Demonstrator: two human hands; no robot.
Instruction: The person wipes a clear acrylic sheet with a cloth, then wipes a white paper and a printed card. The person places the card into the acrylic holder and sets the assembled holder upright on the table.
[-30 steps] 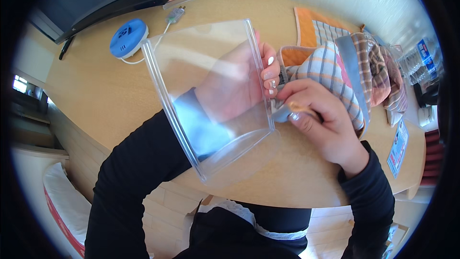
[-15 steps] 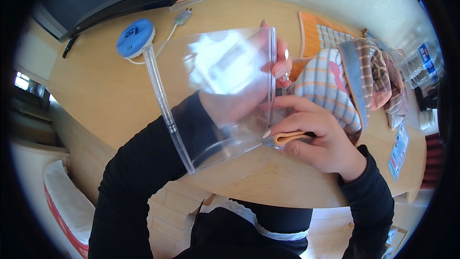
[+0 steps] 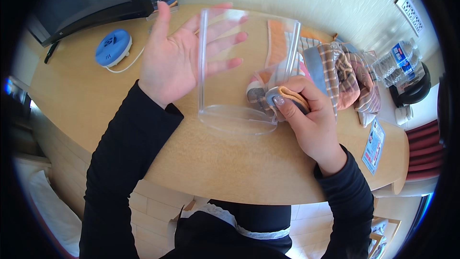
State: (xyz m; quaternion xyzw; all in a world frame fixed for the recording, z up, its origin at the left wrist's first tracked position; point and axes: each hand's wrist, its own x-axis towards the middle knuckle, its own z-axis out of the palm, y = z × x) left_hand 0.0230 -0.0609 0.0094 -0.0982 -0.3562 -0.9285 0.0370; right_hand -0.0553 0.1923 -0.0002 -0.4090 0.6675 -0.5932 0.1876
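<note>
A clear plastic, box-like case [image 3: 247, 84] with thick rounded side edges is held tilted above the table. My right hand [image 3: 311, 120] is closed on a folded grey-and-orange cloth [image 3: 294, 97], which wraps the case's lower right edge. The thumb presses on the cloth from the front. My left hand [image 3: 175, 62] is open, palm up and fingers spread, beside the case's left edge. Its fingers show through the clear wall; whether they touch it I cannot tell.
Plaid and striped cloths [image 3: 342, 74] lie heaped at the right, near a plastic bottle [image 3: 400, 62] and a black-handled kettle [image 3: 414, 88]. A blue round device [image 3: 113, 47] with a white cord sits left. A dark screen [image 3: 86, 2] stands behind it. A printed card [image 3: 373, 146] lies right.
My left hand has come out from behind the case to its left side and opened. The case has turned more upright. My right hand keeps the cloth on its lower right edge.
</note>
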